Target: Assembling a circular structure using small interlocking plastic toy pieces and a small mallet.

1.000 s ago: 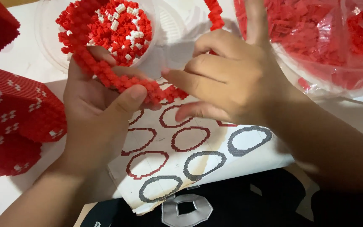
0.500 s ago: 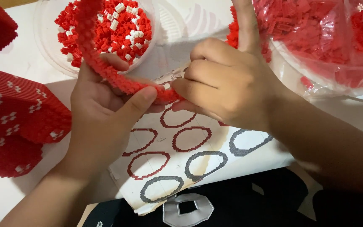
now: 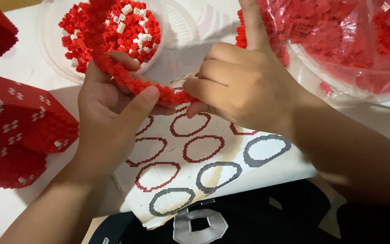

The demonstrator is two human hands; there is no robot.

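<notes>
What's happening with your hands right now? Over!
Left hand and right hand both pinching the curved red brick strip. Strip arcs up over the bowl of red and white bricks. Ring-pattern sheet underneath. Nothing blocking.

Both forearms are bare, with no sleeves, rings or watch on the left hand or right hand. A black shirt with a grey printed mark shows below.

Knobbly red plastic brick strip, glossy clear plastic bowl, matt creased paper sheet, crinkly bag.
</notes>
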